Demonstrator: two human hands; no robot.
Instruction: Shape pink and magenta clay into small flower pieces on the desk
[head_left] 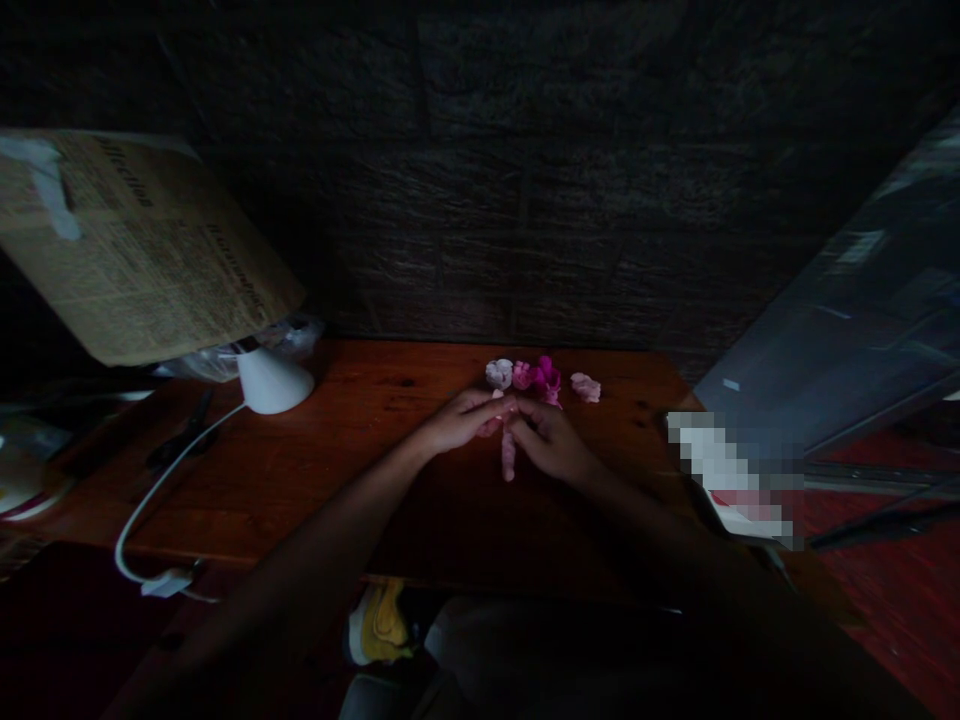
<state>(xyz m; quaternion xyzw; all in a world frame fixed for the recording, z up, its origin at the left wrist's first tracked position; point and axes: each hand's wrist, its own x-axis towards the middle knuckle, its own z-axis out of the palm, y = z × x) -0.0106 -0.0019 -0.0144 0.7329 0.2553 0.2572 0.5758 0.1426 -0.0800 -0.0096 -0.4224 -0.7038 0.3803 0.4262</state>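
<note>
My left hand and my right hand meet above the wooden table, fingers pinched together. Between the fingertips a small pale pink piece shows, its kind hard to make out in the dim light. Below it, a narrow pinkish strip points down beside my right hand; the fingers partly cover its upper end. Just beyond the hands lie a white paper-like flower, a pink flower and a magenta flower. A light pink flower sits apart to the right.
On the left stands a lamp with a white base, a newsprint shade and a white cord. Dark scissors-like handles lie near it. A dark block wall backs the wooden table. A blurred-out white item is at right.
</note>
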